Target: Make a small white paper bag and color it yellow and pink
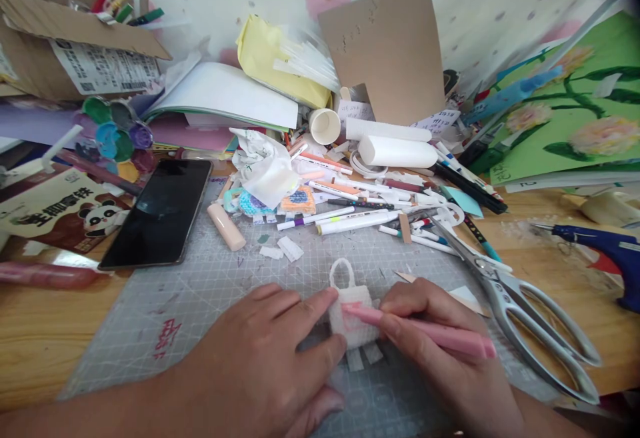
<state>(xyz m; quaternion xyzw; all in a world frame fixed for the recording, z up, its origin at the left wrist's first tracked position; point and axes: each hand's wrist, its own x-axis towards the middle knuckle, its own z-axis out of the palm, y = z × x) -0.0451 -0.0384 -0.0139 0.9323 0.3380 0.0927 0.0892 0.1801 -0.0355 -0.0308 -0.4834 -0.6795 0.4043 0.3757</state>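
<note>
On the grey cutting mat [150, 305] lies a small white bag-shaped piece [361, 339] with a looped handle and a grid-like texture. Pink colouring shows on its face. My left hand [265, 345] holds it along the left edge, index finger at the upper corner and another finger lower down. A pink marker [440, 337] is gripped in my right hand [435, 331], its tip touching the coloured patch. Short white strips [371, 354] stick out below the piece; whether they are attached I cannot tell.
Large scissors [520, 318] lie right of my right hand, with a blue glue gun [600, 241] beyond. A phone [160, 215] rests at the left. Behind are scattered markers [357, 221], a paper cup [325, 126], a peach-coloured tube [226, 227] and a cardboard box [75, 45].
</note>
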